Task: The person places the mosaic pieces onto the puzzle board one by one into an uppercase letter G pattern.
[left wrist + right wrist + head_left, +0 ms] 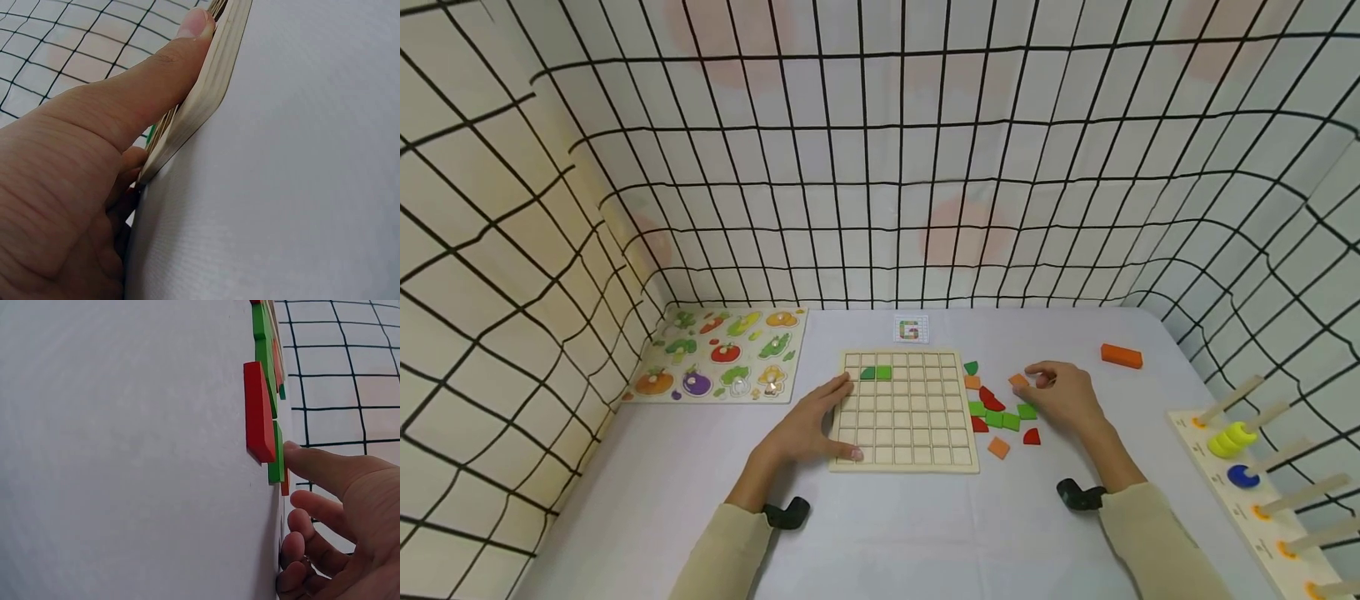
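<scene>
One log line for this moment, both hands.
left hand: rests on grid board | right hand: pinches orange tile | board: two green tiles

On the pale grey worktop (647, 492), a wooden vegetable peg puzzle board (718, 356) lies at the far left, a small white card printed with an orange-and-green pattern (911, 330) at the far middle, an orange rectangular wooden block (1121, 356) far right, and a wooden peg rack carrying yellow and blue rings (1255, 483) along the right edge.

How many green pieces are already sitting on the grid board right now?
2. Both lie in the board's second row from the far edge: a quarter-round green piece in the second column from the left and a square green piece right beside it. The left hand could hide others.
</scene>
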A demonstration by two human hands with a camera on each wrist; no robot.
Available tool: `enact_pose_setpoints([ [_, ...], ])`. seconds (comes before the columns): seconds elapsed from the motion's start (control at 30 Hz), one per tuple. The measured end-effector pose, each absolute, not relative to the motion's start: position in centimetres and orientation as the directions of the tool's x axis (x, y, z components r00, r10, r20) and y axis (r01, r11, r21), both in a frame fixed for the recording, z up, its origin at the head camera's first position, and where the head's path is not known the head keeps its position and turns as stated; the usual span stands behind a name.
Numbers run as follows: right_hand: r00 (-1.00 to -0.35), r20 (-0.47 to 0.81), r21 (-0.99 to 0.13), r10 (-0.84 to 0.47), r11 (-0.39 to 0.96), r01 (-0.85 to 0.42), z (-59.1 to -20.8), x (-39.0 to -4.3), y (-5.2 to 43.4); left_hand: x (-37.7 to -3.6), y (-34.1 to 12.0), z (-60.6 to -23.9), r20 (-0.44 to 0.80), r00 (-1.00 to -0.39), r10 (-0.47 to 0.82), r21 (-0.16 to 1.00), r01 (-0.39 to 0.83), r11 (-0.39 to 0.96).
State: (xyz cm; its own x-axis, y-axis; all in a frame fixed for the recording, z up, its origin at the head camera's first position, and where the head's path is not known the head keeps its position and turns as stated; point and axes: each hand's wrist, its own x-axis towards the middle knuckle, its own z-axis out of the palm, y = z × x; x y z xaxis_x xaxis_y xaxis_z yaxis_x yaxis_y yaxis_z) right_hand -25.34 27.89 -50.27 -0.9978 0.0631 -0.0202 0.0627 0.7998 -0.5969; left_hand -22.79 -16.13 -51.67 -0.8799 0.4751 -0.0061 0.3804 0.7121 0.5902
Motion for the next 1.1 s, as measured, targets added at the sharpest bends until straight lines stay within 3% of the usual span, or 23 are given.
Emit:
enact_pose_setpoints([
  [1.1, -0.999, -0.012, -0.613, 0.039, 0.789, 0.038, -50.0, -25.42, 27.43, -22.86, -16.15, -51.82, -0.005, -0.884, 0.468, 0.565, 0.384, 0.731],
])
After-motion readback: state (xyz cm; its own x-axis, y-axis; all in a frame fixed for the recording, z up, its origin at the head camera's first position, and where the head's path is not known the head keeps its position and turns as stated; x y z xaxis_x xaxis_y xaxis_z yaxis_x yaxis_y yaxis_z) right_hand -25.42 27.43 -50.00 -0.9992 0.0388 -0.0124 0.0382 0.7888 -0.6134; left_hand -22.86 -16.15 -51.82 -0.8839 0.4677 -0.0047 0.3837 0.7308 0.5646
